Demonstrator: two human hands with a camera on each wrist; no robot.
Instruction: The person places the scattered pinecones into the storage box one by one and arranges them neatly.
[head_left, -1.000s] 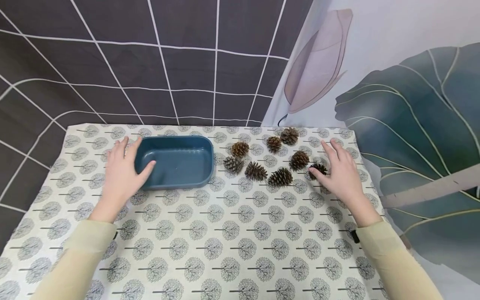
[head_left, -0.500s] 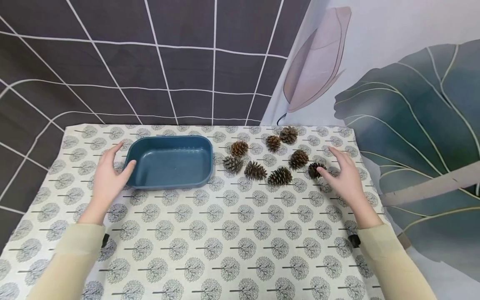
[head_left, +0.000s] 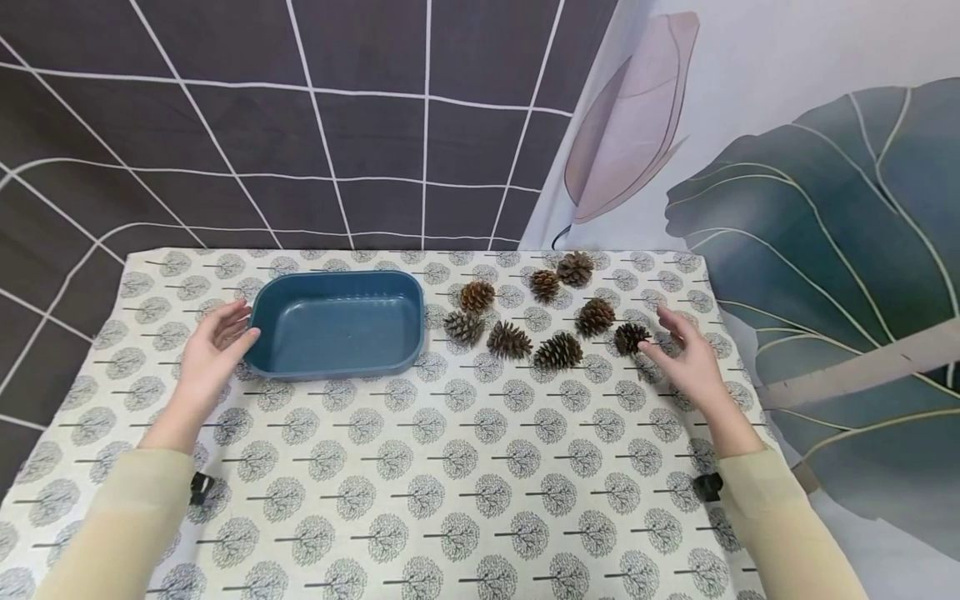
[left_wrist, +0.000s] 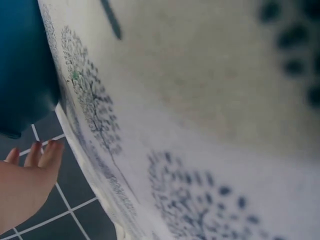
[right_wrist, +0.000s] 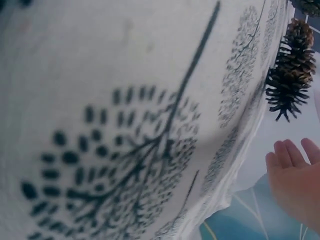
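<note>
My left hand (head_left: pixel 213 350) is beside the left end of a blue rectangular plastic box (head_left: pixel 333 372), its fingers loosely bent and holding nothing. The left wrist view shows its fingertips (left_wrist: pixel 49 152) just short of the box wall (left_wrist: pixel 30 65). On the right, my right hand (head_left: pixel 692 362) is relaxed, thumb tip close to a dark pine cone (head_left: pixel 631 338). In the right wrist view a gap separates the fingers (right_wrist: pixel 285 152) from the nearest cone (right_wrist: pixel 290 82). Several other pine cones (head_left: pixel 558 352) lie between the box and that hand.
A tree-print cloth (head_left: pixel 420 525) covers the table. Behind it hangs a dark curtain with white grid lines (head_left: pixel 375 133). A leaf-patterned sheet (head_left: pixel 810 250) is on the right. Two pine cones (head_left: pixel 575 269) touch near the back edge. Each wrist carries a black device (head_left: pixel 201 488).
My left hand has drawn back left from over the box's left end, and its fingers have bent more. My right hand has shifted slightly right, uncovering the dark pine cone.
</note>
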